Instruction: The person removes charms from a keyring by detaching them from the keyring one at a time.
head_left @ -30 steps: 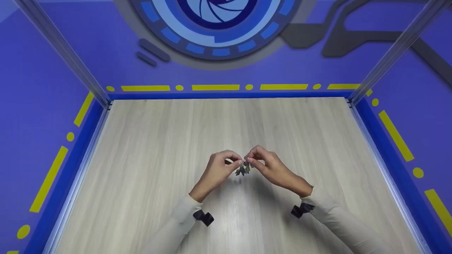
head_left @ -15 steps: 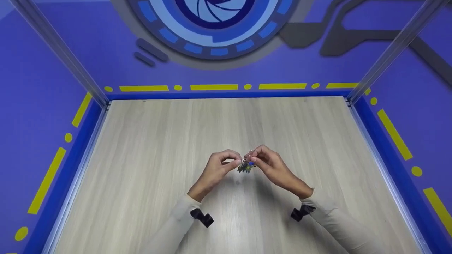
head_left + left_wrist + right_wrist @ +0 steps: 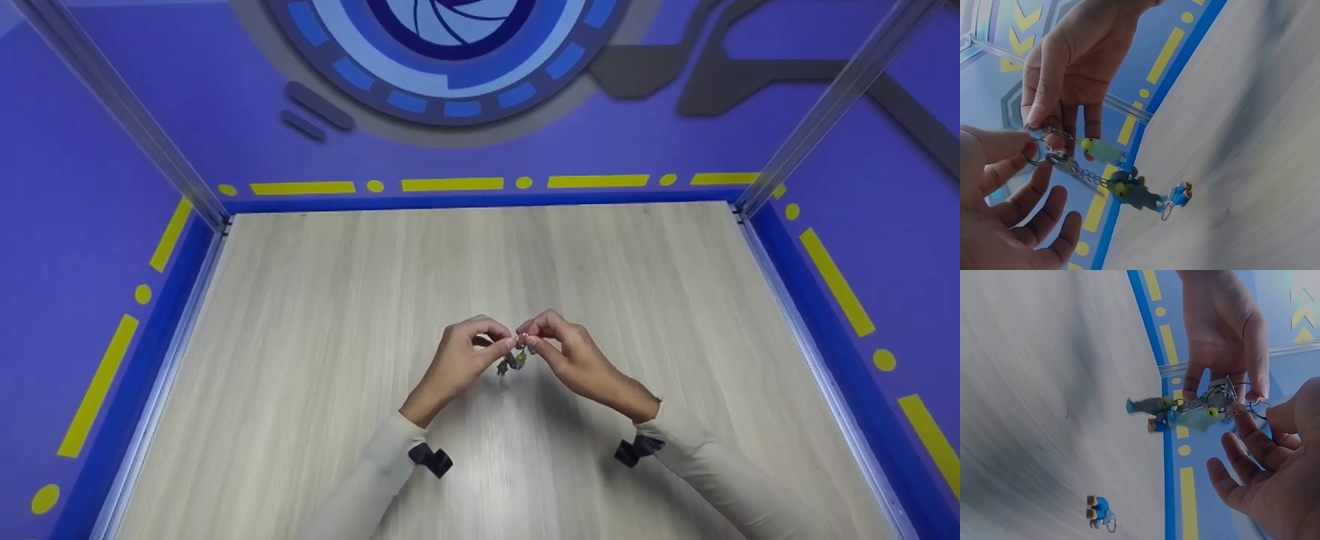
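My left hand (image 3: 466, 356) and right hand (image 3: 581, 360) meet at the fingertips over the middle of the table. Left thumb and index finger pinch a thin metal key ring (image 3: 1028, 162). Opposite, my right thumb and fingers pinch at the ring's other side, where the chain (image 3: 1060, 133) of a pale green figure (image 3: 1107, 152) begins. From the bunch hang small keychain figures: a grey-green one (image 3: 1151, 405) with a blue end and a blue one with brown feet (image 3: 1158, 425). Flat silver metal tags (image 3: 1220, 395) hang among the chains. The fingers partly hide the ring join.
Another blue figure with brown feet (image 3: 1098, 507) and its own small ring (image 3: 1112, 524) appears apart from the bunch, against the wood-grain table (image 3: 337, 300). In the head view it is out of sight. Blue panels (image 3: 480, 161) with metal posts (image 3: 810, 112) border the table.
Both hands stay in about the same place. My right fingertips drew slightly away from the left, then came back close. The hanging figures swung and turned.
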Tool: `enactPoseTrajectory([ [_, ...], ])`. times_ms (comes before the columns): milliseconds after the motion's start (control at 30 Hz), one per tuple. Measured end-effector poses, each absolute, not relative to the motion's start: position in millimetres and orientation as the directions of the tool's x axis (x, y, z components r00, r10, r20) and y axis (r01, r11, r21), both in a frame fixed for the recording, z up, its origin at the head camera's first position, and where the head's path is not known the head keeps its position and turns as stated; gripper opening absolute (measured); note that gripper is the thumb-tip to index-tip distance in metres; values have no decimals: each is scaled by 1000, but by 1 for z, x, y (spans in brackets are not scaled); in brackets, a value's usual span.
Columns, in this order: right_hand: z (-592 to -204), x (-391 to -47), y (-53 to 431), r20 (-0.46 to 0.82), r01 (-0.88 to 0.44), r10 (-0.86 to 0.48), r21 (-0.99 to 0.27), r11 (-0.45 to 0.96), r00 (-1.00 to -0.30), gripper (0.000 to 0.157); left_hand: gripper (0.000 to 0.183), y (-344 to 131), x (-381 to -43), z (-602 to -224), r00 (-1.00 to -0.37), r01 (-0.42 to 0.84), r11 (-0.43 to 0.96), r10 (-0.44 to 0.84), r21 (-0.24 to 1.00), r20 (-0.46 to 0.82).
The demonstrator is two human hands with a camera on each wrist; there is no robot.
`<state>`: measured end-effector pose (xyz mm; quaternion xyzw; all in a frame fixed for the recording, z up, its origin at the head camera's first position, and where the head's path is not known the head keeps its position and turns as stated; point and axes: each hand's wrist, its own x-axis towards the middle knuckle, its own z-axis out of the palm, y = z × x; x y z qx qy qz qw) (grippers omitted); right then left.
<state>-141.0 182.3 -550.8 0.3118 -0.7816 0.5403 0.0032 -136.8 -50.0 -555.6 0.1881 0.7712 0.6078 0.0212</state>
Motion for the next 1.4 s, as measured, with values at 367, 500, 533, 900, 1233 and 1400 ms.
enactPoseTrajectory([
  [367,-557,-142,183,355,-537,-494,-791,295,-794,5,6,-48,-134,-550,-910,346,336,348,876,226],
  [500,-557,-142,184,366,-560,-494,-760,330,-789,8,6,-49,-134,-553,-916,317,288,340,904,213],
  [533,-557,-142,184,375,-570,-496,-750,334,-784,9,6,-50,-134,-554,-918,308,271,335,912,211],
  [900,-558,-143,185,490,-693,-508,-617,371,-708,17,7,-51,-134,-558,-936,256,174,293,951,198],
  [1233,-557,-144,188,469,-666,-504,-664,339,-725,13,6,-51,-134,-565,-940,211,65,286,975,184],
  [1400,-553,-142,190,338,-487,-486,-845,220,-806,5,10,-51,-134,-568,-936,165,5,316,986,155],
])
